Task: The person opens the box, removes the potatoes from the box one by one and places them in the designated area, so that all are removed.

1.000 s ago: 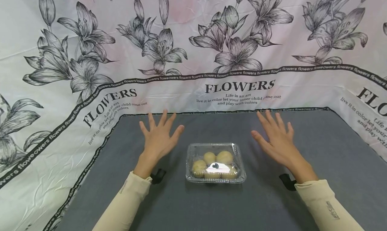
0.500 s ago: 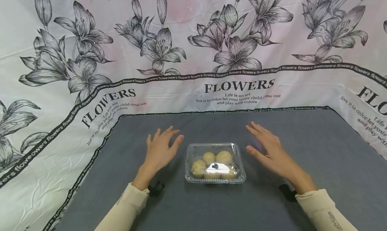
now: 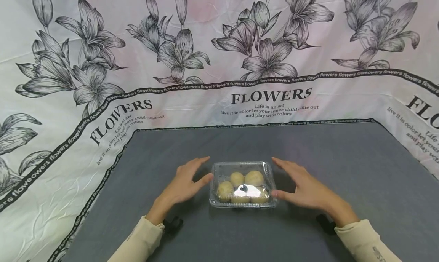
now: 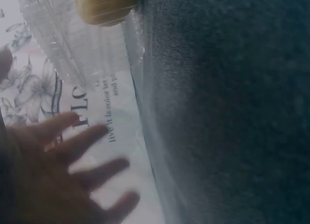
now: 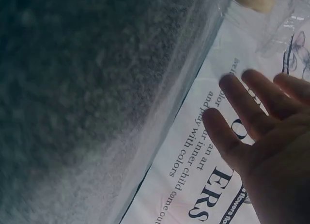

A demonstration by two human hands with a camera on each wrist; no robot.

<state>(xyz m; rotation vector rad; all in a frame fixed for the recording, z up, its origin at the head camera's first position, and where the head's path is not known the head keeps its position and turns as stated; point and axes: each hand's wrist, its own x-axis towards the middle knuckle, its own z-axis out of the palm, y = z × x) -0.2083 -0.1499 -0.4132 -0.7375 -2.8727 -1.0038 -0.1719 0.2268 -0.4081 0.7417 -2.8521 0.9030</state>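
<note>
A clear plastic clamshell box (image 3: 219, 170) stands closed on the grey tabletop in the head view. Inside lie several round yellowish things that look like small potatoes (image 3: 254, 178). On the box's left side is my left hand (image 3: 183, 182), fingers extended and thumb tip close to the box edge. My right hand (image 3: 306, 187) mirrors it on the other side, its thumb tip at the box's right edge; whether it touches I cannot tell. In the left wrist view the box (image 4: 58, 40) is above the spread fingers. The right wrist view shows the box (image 5: 286, 20) partly, beyond the fingertips.
Grey cloth (image 3: 192, 239) covers the table. A white curtain (image 3: 205, 106) with printed lilies and lettering rises along the back and both sides. Dark wrist-camera straps (image 3: 173, 224) hang under the wrists.
Both hands, first raised with fingers spread at either side, have come down and inward to the box's sides. The box stays in place on the table.
</note>
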